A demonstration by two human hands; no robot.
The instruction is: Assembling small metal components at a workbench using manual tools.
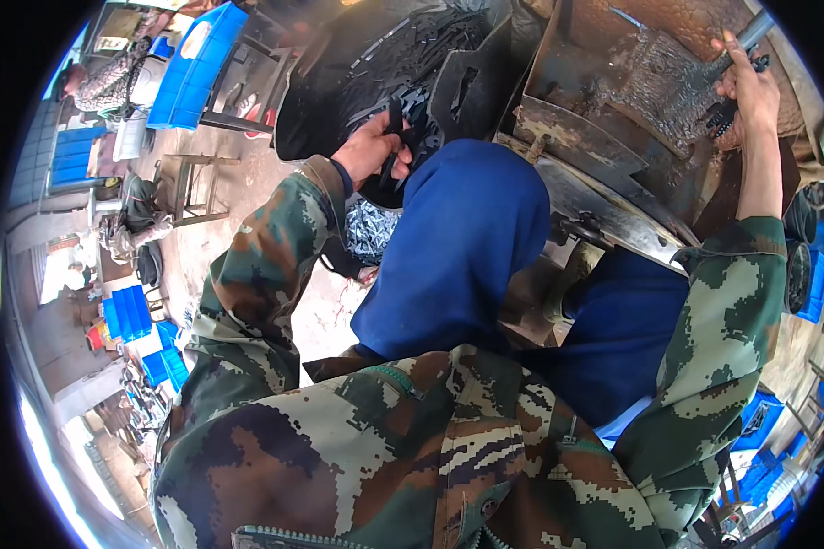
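Note:
My left hand (371,149) is closed round a few dark flat strips (395,123), thumb and fingers pinching them. It sits at the near edge of a black bin (295,110), in which many similar dark strips (412,50) lie in a loose heap. Far to the right, my right hand (753,91) is closed beside a grey pipe (755,30), over a wet metal trough (558,133). Something dark shows at its fingers, but I cannot make out what it is. Brown-grey sludge (655,82) coats the trough next to that hand.
Shiny metal pieces (371,229) lie below the bin, left of my blue-covered knee (476,238). A blue crate (197,64) rests on a stand at the far left, near a low stool (197,188). Another person (110,87) is at the upper left. More blue bins (128,313) stand around.

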